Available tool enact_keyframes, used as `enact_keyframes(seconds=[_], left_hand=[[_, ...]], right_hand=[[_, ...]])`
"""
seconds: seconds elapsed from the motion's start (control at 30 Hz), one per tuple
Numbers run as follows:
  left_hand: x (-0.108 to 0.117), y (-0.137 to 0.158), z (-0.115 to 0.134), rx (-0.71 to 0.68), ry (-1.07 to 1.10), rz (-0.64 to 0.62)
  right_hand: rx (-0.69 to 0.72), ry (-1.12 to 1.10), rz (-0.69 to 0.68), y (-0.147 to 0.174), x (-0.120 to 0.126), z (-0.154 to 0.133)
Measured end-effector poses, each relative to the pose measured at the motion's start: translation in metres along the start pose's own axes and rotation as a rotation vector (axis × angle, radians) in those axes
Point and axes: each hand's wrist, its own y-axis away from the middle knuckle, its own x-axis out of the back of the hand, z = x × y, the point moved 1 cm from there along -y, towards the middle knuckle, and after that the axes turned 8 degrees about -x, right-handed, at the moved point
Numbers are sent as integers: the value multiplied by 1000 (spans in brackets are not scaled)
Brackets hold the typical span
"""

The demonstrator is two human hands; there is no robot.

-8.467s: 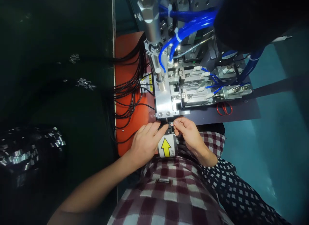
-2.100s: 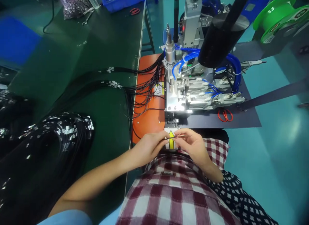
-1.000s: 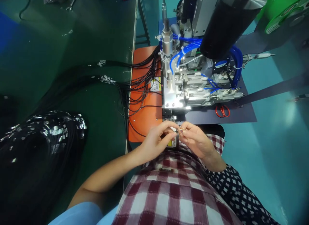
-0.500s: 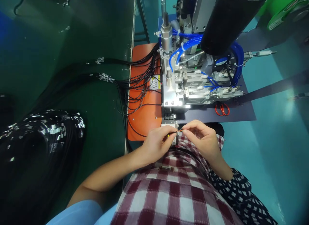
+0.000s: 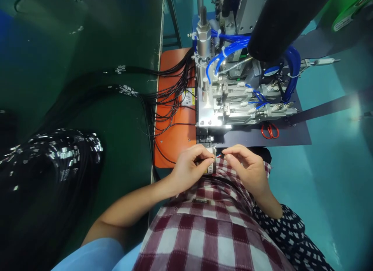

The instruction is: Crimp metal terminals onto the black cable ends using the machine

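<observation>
In the head view, my left hand [image 5: 190, 166] pinches the end of a black cable between thumb and forefinger, in front of the checked apron. Thin coloured wires [image 5: 219, 155] stick out of that end toward the right. My right hand [image 5: 247, 164] is closed in a loose pinch at the tips of these wires; its fingertips partly hide them. Just above both hands stands the front edge of a machine [image 5: 217, 115] with metal cylinders and blue air tubes. A small labelled plate [image 5: 210, 169] shows behind my left fingers.
An orange plate [image 5: 175, 146] to the left carries many black cables [image 5: 171, 96] running into the machine. A large bundle of cables with shiny ends [image 5: 67, 146] lies on the dark green table [image 5: 122, 154]. Red-handled scissors [image 5: 270, 131] rest on the machine's dark base.
My right fingertips have drawn slightly right, away from my left ones, and more of the coloured wires shows between them. The whole view has shifted a little.
</observation>
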Motion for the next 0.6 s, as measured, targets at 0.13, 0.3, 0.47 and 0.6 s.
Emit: enact_keyframes(seconds=[0.13, 0.3, 0.47, 0.6], left_hand=[[2, 0, -1, -24, -10, 45], [3, 0, -1, -19, -25, 71], [3, -4, 1, 100, 126, 36], [4, -7, 2, 145, 142, 24]], right_hand=[[-51, -28, -8, 1, -2, 0], [-120, -121, -47, 0, -6, 1], [-234, -337, -141, -9, -11, 10], [-268, -421, -196, -17, -15, 10]])
